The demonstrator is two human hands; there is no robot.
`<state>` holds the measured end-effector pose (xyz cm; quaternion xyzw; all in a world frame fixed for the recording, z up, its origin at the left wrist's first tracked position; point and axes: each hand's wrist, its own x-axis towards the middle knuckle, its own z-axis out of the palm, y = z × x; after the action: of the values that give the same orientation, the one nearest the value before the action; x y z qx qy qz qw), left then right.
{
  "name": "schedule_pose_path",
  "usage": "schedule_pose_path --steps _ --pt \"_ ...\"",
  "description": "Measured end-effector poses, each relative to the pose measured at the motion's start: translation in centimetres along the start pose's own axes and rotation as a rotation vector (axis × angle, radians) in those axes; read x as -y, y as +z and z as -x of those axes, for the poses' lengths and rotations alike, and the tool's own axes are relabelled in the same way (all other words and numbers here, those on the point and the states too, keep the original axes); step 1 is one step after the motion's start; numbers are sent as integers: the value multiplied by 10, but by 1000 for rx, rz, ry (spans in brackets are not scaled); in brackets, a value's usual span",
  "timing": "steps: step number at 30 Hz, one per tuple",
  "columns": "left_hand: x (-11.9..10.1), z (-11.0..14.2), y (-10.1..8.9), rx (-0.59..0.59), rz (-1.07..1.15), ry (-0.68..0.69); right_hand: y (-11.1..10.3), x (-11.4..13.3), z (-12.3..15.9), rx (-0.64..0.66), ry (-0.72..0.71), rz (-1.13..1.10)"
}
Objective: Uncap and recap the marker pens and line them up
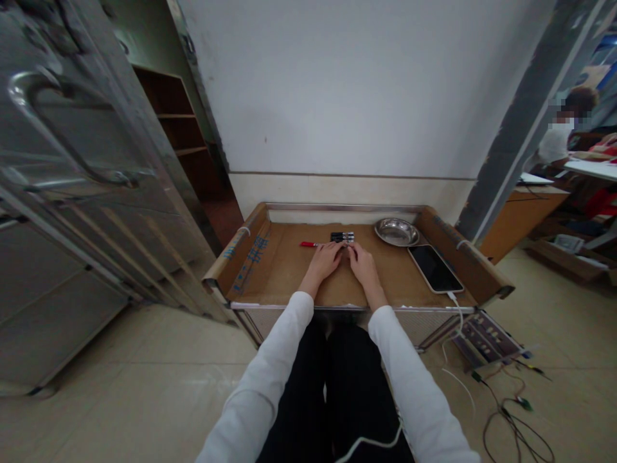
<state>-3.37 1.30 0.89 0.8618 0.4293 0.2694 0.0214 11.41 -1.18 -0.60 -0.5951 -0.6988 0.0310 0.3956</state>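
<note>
My left hand (326,260) and my right hand (362,262) meet over the middle of a cardboard-lined cart top (284,270). The fingers of both are bent and drawn together, with the tips close to each other. What they pinch between them, if anything, is too small to make out. Just beyond the fingertips lies a tight row of several short black pieces with silvery ends (340,236). Beside my left fingers rests a thin red-handled tool (308,244), its other end partly covered by that hand.
A shiny metal bowl (396,231) stands at the back right, touching or nearly touching a phone (436,269) with a white cable (456,301). Raised cardboard edges flank the top. Cables (518,418) lie on the floor at right. A person (554,141) sits farther off.
</note>
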Motion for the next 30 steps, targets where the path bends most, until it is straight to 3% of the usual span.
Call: schedule_pose_path --steps 8,16,22,27,30 --pt "0 0 -1 38 -77 -11 -6 3 0 -110 15 -1" --pt "0 0 -2 -74 -20 -17 -5 -4 1 -177 97 -17" --pt "-2 1 -5 -97 -11 -3 -6 -2 1 -120 73 -6" --pt "-3 2 -9 -130 38 -40 -11 10 2 83 -131 -125" --pt "-3 2 -11 -218 36 -117 -9 11 2 115 -155 -142"
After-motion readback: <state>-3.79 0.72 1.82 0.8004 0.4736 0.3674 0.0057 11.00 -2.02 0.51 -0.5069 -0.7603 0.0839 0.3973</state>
